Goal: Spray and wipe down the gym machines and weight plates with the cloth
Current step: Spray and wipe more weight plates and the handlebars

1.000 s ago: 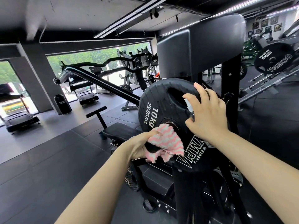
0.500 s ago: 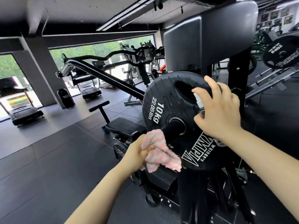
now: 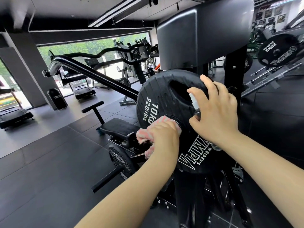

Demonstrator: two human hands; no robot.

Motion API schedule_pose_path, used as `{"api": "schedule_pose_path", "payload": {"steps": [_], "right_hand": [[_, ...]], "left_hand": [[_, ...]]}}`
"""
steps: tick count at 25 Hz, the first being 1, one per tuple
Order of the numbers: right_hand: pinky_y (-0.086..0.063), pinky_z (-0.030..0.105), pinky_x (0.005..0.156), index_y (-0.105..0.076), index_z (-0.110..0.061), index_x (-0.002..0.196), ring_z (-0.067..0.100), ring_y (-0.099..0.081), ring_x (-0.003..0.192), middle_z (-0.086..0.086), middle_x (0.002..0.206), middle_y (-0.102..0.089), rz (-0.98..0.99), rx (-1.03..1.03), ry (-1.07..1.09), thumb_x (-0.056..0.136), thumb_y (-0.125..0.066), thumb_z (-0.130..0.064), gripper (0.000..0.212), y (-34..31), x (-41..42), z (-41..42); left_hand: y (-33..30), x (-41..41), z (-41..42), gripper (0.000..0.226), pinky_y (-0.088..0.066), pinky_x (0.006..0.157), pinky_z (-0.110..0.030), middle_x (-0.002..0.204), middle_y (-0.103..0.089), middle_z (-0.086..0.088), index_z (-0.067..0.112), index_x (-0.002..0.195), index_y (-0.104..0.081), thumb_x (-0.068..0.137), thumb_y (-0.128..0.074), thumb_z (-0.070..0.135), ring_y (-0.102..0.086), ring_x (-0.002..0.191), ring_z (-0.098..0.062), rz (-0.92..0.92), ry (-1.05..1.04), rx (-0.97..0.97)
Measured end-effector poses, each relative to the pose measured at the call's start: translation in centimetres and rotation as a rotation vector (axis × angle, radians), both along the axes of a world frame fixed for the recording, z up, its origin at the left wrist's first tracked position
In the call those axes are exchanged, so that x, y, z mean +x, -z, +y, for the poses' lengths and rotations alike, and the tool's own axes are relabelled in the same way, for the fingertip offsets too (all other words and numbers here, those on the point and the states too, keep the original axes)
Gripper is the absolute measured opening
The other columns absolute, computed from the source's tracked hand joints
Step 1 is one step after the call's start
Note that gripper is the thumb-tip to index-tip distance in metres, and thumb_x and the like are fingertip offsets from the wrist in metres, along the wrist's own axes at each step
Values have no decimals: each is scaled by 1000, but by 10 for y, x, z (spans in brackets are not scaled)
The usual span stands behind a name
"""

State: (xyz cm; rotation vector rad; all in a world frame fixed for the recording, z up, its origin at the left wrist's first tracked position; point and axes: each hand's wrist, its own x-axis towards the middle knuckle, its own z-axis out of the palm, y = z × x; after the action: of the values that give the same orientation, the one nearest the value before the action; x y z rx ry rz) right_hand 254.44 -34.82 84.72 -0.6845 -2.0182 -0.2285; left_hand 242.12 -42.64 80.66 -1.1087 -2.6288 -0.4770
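Head view: left hand (image 3: 162,137) closed on pink-and-white striped cloth (image 3: 148,130), pressing it against hub of black 10 kg plate (image 3: 158,96) (marked 22.05 lbs). Loose cloth ends hanging left of and below the knuckles. Right hand (image 3: 215,111) gripping small clear spray bottle (image 3: 194,102), white nozzle showing between forefinger and thumb, held just in front of plate's face, beside its oval hand slot. Plate mounted upright on black machine, directly under large black pad (image 3: 204,30). Lower left, second plate (image 3: 119,159) low on the frame, near padded seat (image 3: 119,127) with T-shaped handle behind. Far right, 20 kg plate (image 3: 278,50) on another machine. Back left, treadmills (image 3: 15,115) by the windows, black bin (image 3: 56,99) against a pillar.
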Motion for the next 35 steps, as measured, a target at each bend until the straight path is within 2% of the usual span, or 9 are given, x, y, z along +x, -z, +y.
{"api": "schedule_pose_path", "payload": {"steps": [4,6,11,17,22,26,28,31,35], "right_hand": [[-36,52,92,-51,-22,122,39,-38,127,9,148,-34,-15,-8,2,57,-66,-12,67,0,1,0],[-36,51,92,-51,-23,121,39,-38,127,8,148,-34,-13,-11,-1,57,-65,-13,67,-1,1,1],[-37,51,91,-51,-23,119,40,-39,125,10,146,-37,-8,-5,-11,54,-66,-12,68,2,2,4],[-37,51,92,-49,-24,120,39,-37,127,9,147,-35,-35,-40,-32,54,-67,-13,69,1,6,4],[-33,53,99,-43,-27,120,35,-28,133,5,153,-24,-73,-117,-123,60,-64,-13,66,9,19,5],[-24,37,107,-43,-30,123,7,-11,137,-20,152,-12,-2,-316,-323,67,-63,-4,65,14,39,8],[-22,28,101,-43,-33,124,-4,-12,130,-31,143,-14,24,-403,-418,69,-62,-1,66,8,48,8],[-24,33,105,-45,-29,125,7,-23,131,-23,140,-28,41,-351,-421,67,-63,-4,66,-9,49,11],[-27,32,105,-41,-32,126,7,-27,133,-18,148,-29,17,-417,-473,68,-62,-8,66,-27,35,11]], "left_hand": [[-38,11,27,41,-47,90,-41,106,-54,-1,16,124,-54,87,-57,33,-54,111,-24,27,12,-532],[-58,6,21,28,-47,83,-27,116,-57,-2,18,111,-62,90,-56,36,-54,103,-22,-154,131,-530],[-58,-27,-21,32,-54,60,-23,72,-68,-5,10,84,-60,94,-51,39,-65,60,-18,-1191,187,-17],[-6,-16,-51,29,-33,34,-14,71,-52,-10,10,87,-49,70,-60,31,-57,41,-18,-1939,293,729],[1,-24,-83,30,-23,27,-13,51,-50,-5,14,72,-44,83,-56,38,-44,30,-8,-1800,196,625],[-23,-24,-113,18,-51,63,-29,93,-71,-9,11,101,-64,89,-62,24,-65,78,-21,-1014,309,216],[-50,-18,-110,25,-52,72,-29,100,-68,-6,11,115,-59,92,-57,23,-64,87,-21,-518,230,334],[-87,-13,-60,47,-38,74,-4,120,-51,-11,4,136,-35,94,-52,16,-54,100,-22,-197,305,561],[-83,-19,31,78,0,115,-36,154,9,-23,-1,147,5,96,-45,31,3,144,-37,-59,311,422]]}}
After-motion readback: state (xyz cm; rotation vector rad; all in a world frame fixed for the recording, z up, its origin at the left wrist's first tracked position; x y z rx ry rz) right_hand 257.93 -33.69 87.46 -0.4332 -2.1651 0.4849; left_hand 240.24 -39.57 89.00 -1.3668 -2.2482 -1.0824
